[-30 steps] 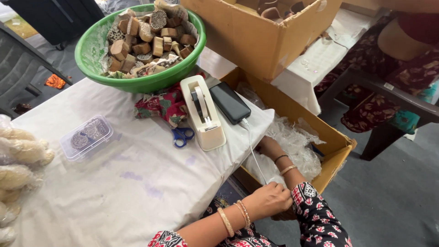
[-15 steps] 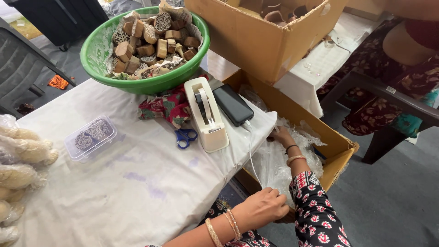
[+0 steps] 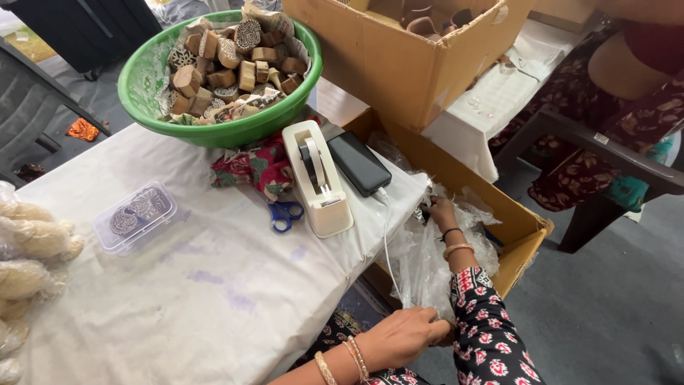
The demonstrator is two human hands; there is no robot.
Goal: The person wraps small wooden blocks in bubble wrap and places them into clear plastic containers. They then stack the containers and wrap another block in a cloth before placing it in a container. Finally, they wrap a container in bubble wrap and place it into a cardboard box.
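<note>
A green bowl (image 3: 214, 132) of wooden blocks (image 3: 228, 64) sits beside a tape dispenser (image 3: 318, 178).

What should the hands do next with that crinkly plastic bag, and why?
Probably lift the clear plastic bag up out of the open cardboard box beside the table. Both hands already grip it: the left hand pinches its lower edge near the table's side, and the right hand holds it higher up inside the box. It hangs loosely stretched between them.

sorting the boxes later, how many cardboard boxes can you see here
2. One cardboard box sits on the table behind the green bowl; an open cardboard box is on the floor beside the table, where the right hand reaches. Others may be out of view.
</note>
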